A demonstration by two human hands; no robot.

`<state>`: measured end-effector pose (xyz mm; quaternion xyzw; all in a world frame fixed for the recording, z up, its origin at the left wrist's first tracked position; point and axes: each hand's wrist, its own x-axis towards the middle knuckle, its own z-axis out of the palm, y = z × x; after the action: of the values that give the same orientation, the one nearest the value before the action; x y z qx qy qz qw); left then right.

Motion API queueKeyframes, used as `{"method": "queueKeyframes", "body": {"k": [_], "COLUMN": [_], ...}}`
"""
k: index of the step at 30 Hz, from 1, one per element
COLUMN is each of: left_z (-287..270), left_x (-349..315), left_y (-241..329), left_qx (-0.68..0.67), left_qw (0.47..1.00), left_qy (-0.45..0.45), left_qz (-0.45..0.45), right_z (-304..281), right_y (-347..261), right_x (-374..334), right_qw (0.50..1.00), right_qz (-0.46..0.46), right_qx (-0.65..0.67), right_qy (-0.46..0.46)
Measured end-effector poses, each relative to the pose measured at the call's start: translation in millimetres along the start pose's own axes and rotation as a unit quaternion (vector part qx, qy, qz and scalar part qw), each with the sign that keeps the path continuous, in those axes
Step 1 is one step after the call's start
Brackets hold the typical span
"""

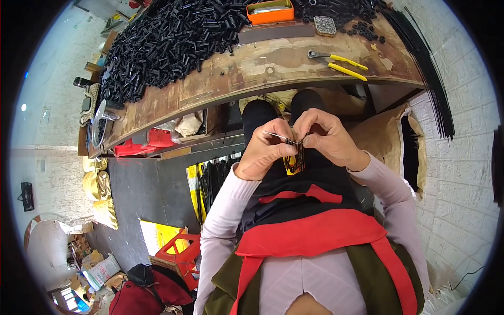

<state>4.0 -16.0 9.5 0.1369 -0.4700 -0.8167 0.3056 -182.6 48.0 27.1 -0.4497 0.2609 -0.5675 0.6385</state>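
Note:
Above my lap, my left hand (269, 148) is closed in a pinch on a small black cylindrical piece (289, 141). A thin, pale, wire-like line (274, 135) runs from that piece across my left fingers. My right hand (332, 137) is pinched shut just beside it, fingertips close to the end of the piece; what lies between them is too small to make out. Dark thin strands (300, 157) hang below the fingertips, in front of something yellow on my lap.
A wooden bench (205, 84) carries a heap of short black tubes (178, 42), yellow-handled pliers (346, 65), an orange box (270, 16) and a clear box of small metal parts (325, 25). Long black rods (430, 73) overhang its right end. A red stool (181, 254) stands lower left.

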Motion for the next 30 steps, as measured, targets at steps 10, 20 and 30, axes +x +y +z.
{"method": "queueKeyframes", "body": {"k": [10, 20, 30], "left_z": [11.0, 33.4, 28.0], "left_x": [9.5, 31.5, 73.2], "left_y": [1.0, -12.5, -11.5], "left_qx": [0.003, 0.112, 0.131], "left_qw": [1.0, 0.991, 0.988], "left_qy": [-0.023, 0.075, 0.068], "left_qz": [0.001, 0.009, -0.055], "right_z": [-12.0, -38.5, -290.6], "right_y": [-12.3, -14.2, -113.2], "right_x": [-2.3, -20.8, 9.3], "right_qw": [0.999, 0.975, 0.643], "right_qz": [0.051, -0.122, -0.139], "right_qx": [0.004, -0.119, -0.669], "right_qy": [0.004, 0.145, 0.346]}}
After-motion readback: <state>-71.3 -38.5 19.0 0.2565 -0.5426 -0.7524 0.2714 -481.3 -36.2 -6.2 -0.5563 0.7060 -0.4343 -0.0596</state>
